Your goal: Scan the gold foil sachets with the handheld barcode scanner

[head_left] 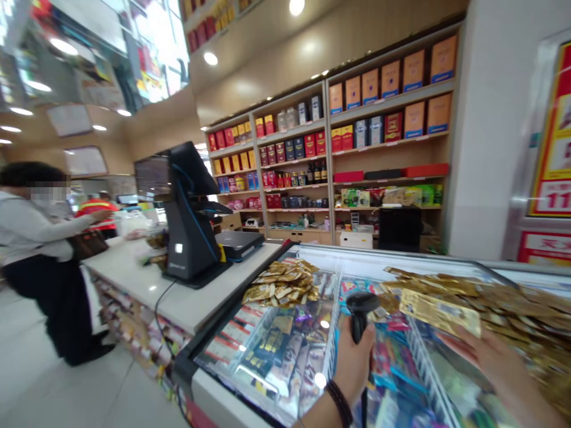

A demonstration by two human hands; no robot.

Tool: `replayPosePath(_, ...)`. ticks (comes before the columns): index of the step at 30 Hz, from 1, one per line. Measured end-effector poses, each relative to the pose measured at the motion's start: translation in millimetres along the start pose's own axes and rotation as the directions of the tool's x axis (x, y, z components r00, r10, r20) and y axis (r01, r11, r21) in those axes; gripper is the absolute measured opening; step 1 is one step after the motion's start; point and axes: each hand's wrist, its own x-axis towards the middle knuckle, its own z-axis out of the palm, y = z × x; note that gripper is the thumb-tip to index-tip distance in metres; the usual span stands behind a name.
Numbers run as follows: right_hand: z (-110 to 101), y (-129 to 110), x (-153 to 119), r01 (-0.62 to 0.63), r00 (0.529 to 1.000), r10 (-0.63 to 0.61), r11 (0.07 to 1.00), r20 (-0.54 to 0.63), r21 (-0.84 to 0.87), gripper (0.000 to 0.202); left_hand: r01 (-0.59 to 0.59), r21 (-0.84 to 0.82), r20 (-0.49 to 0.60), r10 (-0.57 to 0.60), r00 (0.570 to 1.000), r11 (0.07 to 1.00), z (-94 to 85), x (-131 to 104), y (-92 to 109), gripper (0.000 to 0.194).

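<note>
My left hand (pixel 354 356), with a dark bead bracelet at the wrist, is closed around the handle of a black barcode scanner (pixel 362 304), whose head points away from me. Between the fingers and thumb of my right hand (pixel 495 356) is a flat gold foil packet (pixel 439 311), tilted beside the scanner. Beneath both hands lies the glass top of a chest freezer (pixel 307 410), with colourful wrapped goods showing through it. A large heap of gold packets (pixel 513 312) spreads over the glass at the right. A smaller pile of gold packets (pixel 283 282) rests on the far left part.
Left of the freezer, a white counter (pixel 178 309) bears a black checkout terminal (pixel 190 238) with a trailing cable. Shelves (pixel 328 178) of boxed goods line the back wall. A person (pixel 44 255) in a white top stands at the counter's far side.
</note>
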Motion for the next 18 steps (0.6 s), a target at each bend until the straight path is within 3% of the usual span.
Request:
replayPosePath(3,28,11,3,-0.164,0.980,0.148,0.980,0.132,0.117,0.039,-0.020,-0.005,-0.117,0.019,0.993,1.000,-37.2,-2,8,0.078)
replayPosePath(8,111,13,-27,-0.217,0.925,0.153,0.964,0.348,0.153,0.036,-0.057,0.059,-0.287,0.071,0.955,0.997,-104.5,-17,35,0.084)
replayPosePath(11,175,3,-51,-0.157,0.885,0.063,0.973,0.461,0.170,0.032,-0.093,0.083,-0.386,0.118,0.915,0.992,-138.8,-23,52,0.086)
replayPosePath(14,238,-10,-64,-0.078,0.775,-0.047,0.982,0.630,0.170,0.033,-0.131,0.097,-0.471,0.161,0.867,0.987,-165.2,-28,62,0.087)
replayPosePath(16,270,-15,-65,-0.051,0.740,-0.083,0.983,0.668,0.178,0.034,-0.144,0.116,-0.510,0.184,0.840,0.983,-178.0,-32,65,0.087)
replayPosePath(18,287,-15,-62,-0.002,0.730,-0.116,0.985,0.673,0.171,0.035,-0.144,0.136,-0.527,0.194,0.827,0.980,-186.9,-36,65,0.087)
